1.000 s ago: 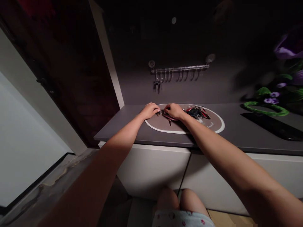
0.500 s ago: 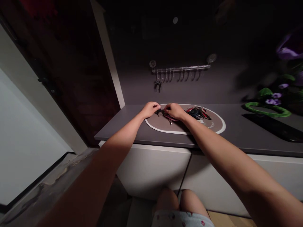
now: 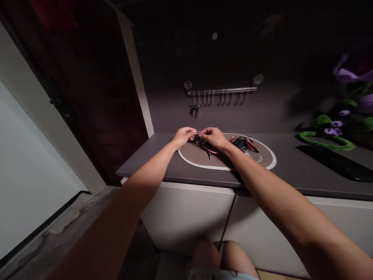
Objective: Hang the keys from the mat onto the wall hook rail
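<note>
Both hands meet over the left part of an oval brown mat (image 3: 190,158) with a white rim. My left hand (image 3: 184,136) pinches a small key ring, from which dark keys (image 3: 197,139) hang. My right hand (image 3: 214,137) pinches the same ring from the other side, its fingertips close to the left ones. Beneath my right hand lies a pink item (image 3: 214,151) with a small metal piece sticking out, partly covered. Right of it, a pile of keys and key holders (image 3: 243,144) in red, black and silver lies on the mat.
A clear hook rail (image 3: 223,91) is fixed on the grey wall, and a bunch of keys (image 3: 194,110) hangs from its left hooks. To the right are a black elongated object (image 3: 332,163), a green ring (image 3: 326,140) and purple flowers (image 3: 336,126). A dark door (image 3: 96,109) stands left.
Both hands have come closer together and lifted slightly from the mat. The dark keys now hang between their fingertips. The view has tilted a little upward.
</note>
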`<control>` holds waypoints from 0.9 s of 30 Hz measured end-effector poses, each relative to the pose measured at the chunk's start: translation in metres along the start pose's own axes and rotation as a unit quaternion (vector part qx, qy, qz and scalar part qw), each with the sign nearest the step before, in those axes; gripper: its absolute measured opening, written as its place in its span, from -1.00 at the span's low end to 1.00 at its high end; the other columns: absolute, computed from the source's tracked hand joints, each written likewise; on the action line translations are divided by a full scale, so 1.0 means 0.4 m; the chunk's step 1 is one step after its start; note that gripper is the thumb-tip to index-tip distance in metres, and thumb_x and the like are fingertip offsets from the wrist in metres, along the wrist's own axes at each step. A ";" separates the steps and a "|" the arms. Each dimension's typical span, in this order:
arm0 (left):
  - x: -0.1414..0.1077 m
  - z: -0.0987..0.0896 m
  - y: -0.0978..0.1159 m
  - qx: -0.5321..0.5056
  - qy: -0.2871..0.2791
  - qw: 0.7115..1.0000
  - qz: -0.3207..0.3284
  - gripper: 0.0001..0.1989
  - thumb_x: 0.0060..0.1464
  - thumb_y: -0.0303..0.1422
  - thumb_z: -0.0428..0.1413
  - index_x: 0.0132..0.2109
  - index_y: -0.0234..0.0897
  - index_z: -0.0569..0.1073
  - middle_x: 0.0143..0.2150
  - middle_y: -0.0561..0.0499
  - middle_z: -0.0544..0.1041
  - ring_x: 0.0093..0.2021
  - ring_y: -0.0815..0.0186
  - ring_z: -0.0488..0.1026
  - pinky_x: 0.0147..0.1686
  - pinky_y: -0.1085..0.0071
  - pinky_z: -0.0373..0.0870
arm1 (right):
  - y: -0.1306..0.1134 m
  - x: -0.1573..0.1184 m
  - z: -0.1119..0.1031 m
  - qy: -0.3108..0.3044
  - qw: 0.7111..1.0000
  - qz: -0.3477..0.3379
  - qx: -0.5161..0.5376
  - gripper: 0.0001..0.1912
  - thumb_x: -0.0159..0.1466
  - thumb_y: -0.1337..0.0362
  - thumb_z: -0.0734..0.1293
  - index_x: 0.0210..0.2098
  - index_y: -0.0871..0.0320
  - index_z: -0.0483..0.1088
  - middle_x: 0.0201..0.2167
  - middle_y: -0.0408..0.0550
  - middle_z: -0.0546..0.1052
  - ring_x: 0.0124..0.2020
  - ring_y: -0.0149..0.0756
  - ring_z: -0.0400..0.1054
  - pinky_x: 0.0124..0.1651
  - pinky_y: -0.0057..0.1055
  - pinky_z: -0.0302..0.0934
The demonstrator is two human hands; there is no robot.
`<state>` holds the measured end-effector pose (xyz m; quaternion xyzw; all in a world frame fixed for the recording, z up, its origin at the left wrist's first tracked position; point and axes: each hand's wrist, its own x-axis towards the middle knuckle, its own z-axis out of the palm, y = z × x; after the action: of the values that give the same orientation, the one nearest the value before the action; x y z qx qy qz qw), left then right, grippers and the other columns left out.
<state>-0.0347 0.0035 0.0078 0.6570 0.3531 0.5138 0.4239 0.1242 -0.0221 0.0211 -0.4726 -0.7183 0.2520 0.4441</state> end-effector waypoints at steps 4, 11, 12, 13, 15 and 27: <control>-0.003 0.002 0.003 -0.058 -0.003 0.998 -0.020 -0.77 -0.11 -0.32 0.18 -0.34 -0.42 0.41 -0.48 0.06 0.43 -0.52 0.55 0.31 -0.44 0.55 0.28 | -0.008 -0.005 0.001 -0.006 0.998 0.006 0.067 -0.88 0.03 0.32 0.34 -0.46 0.27 0.41 -0.55 -0.12 0.46 -0.55 -0.51 0.25 -0.40 -0.55 0.16; -0.014 0.008 0.011 -0.087 -0.005 0.996 -0.030 -0.75 -0.15 -0.31 0.21 -0.34 -0.42 0.41 -0.45 0.05 0.45 -0.49 0.53 0.33 -0.43 0.54 0.28 | -0.001 -0.002 0.003 -0.002 0.995 0.000 0.099 -0.89 0.01 0.31 0.34 -0.50 0.26 0.38 -0.59 -0.16 0.42 -0.57 -0.52 0.22 -0.41 -0.54 0.14; -0.014 0.008 0.011 -0.088 -0.008 0.996 -0.030 -0.74 -0.16 -0.30 0.21 -0.34 -0.42 0.41 -0.45 0.05 0.45 -0.49 0.53 0.33 -0.44 0.54 0.28 | 0.000 -0.001 0.003 0.002 0.995 -0.002 0.098 -0.89 0.01 0.31 0.34 -0.50 0.26 0.39 -0.59 -0.15 0.43 -0.57 -0.52 0.22 -0.40 -0.54 0.14; -0.013 0.007 0.010 -0.089 -0.011 0.996 -0.029 -0.72 -0.17 -0.29 0.21 -0.33 -0.42 0.41 -0.45 0.05 0.44 -0.49 0.53 0.33 -0.44 0.54 0.28 | 0.000 -0.001 0.003 0.006 0.995 -0.004 0.098 -0.90 0.01 0.32 0.34 -0.50 0.26 0.39 -0.58 -0.15 0.43 -0.56 -0.52 0.22 -0.39 -0.53 0.14; -0.011 0.006 0.007 -0.089 -0.015 0.996 -0.023 -0.70 -0.19 -0.27 0.22 -0.33 -0.42 0.42 -0.45 0.05 0.44 -0.49 0.53 0.32 -0.45 0.54 0.27 | -0.001 -0.002 0.002 0.011 0.994 -0.011 0.105 -0.91 0.01 0.33 0.33 -0.50 0.26 0.39 -0.56 -0.14 0.44 -0.55 -0.51 0.23 -0.37 -0.53 0.14; -0.012 0.017 0.003 -0.046 -0.012 0.999 0.022 -0.60 -0.21 -0.15 0.19 -0.30 -0.42 0.43 -0.43 0.01 0.44 -0.46 0.48 0.30 -0.46 0.52 0.21 | 0.003 0.004 -0.007 0.040 0.980 -0.031 0.192 -0.81 -0.05 0.23 0.36 -0.52 0.24 0.36 -0.58 -0.19 0.39 -0.52 -0.52 0.20 -0.35 -0.52 0.12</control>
<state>-0.0293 -0.0027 0.0061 0.6506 0.3087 0.5309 0.4467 0.1267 -0.0202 0.0221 -0.3660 -0.6524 0.3518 0.5627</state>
